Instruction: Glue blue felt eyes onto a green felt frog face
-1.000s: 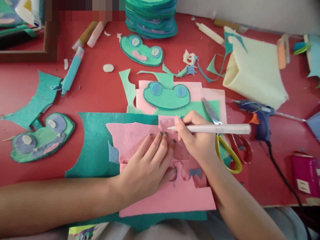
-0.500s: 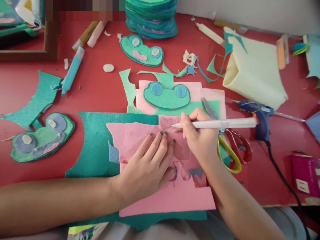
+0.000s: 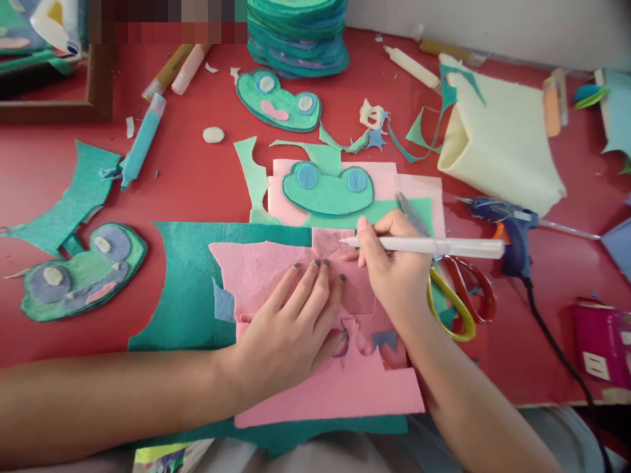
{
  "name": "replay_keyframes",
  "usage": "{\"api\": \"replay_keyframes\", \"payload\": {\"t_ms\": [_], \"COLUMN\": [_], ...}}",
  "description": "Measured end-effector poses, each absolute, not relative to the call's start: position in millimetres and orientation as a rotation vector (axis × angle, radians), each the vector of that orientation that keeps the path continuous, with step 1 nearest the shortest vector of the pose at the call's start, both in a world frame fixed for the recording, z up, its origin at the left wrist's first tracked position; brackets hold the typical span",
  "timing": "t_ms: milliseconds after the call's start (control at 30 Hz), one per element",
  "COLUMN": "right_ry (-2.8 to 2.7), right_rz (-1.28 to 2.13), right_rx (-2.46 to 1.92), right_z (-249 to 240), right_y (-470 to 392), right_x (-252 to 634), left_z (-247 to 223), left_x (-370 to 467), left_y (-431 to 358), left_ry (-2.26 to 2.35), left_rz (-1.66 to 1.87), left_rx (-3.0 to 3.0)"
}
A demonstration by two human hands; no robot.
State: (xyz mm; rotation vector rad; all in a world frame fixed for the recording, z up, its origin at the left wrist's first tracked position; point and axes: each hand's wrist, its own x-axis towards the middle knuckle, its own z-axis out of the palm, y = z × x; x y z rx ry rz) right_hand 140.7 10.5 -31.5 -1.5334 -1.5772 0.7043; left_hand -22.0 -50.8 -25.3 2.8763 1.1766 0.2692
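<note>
My left hand (image 3: 296, 322) lies flat over the pink felt (image 3: 251, 269), its fingers stretched out and pressing it down. My right hand (image 3: 397, 269) pinches a white pen (image 3: 444, 247), whose tip meets the upper part of the pink felt beside a faint drawn outline. Beneath the pink pieces spreads a dark green felt sheet (image 3: 192, 282). Just beyond my hands lies a light green frog-head shape (image 3: 328, 190) with two blue eye circles, resting on paler pink sheets. Scissors (image 3: 453, 309) with yellow and red handles lie partly hidden by my right hand.
A blue glue gun (image 3: 515, 230) with a black cord lies at the right. Finished frog faces (image 3: 83, 276) lie left and farther back, near a stack of green felt pieces (image 3: 297, 39). Folded cream felt (image 3: 507, 131), a turquoise marker (image 3: 144, 141) and felt scraps surround the work.
The pen tip has moved slightly up and right on the pink felt, and a curved outline now shows there more fully. My left hand stays in place.
</note>
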Motion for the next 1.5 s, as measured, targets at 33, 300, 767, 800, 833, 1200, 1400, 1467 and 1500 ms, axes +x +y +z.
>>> {"api": "replay_keyframes", "payload": {"t_ms": [33,300,767,800,833,1200,1400,1467,1500], "right_ry": [-1.572,-1.589,-1.683,-1.69,-1.697,-1.745,-1.756,-1.752,-1.75], "right_rz": [0.711,0.703,0.691,0.699,0.703,0.697,0.688,0.691,0.696], "right_rx": [-1.526,-1.508,-1.468,-1.465,-1.463,-1.453,-1.467,-1.473,-1.473], "right_z": [-31.3,-28.7,-25.1,-24.8,-24.5,-22.5,-23.7,-24.5,-24.8], "right_y": [10.5,10.7,11.7,11.7,11.6,11.0,11.2,11.2,11.2], "right_x": [140.4,139.0,138.7,138.7,138.8,138.5,138.0,137.9,137.9], "left_z": [-25.3,-25.2,-25.2,-25.2,-25.2,-26.1,-27.0,-26.9,-26.8], "left_x": [-22.0,-21.4,-20.5,-20.4,-20.4,-20.6,-21.0,-21.2,-21.2], "left_y": [-51.0,-50.7,-49.9,-49.8,-49.8,-49.7,-50.6,-50.9,-51.0], "left_ry": [1.173,1.173,1.174,1.177,1.18,1.174,1.179,1.179,1.178], "left_rz": [0.276,0.268,0.287,0.289,0.291,0.288,0.283,0.283,0.284], "left_rx": [2.878,2.88,2.884,2.885,2.886,2.894,2.888,2.885,2.885]}}
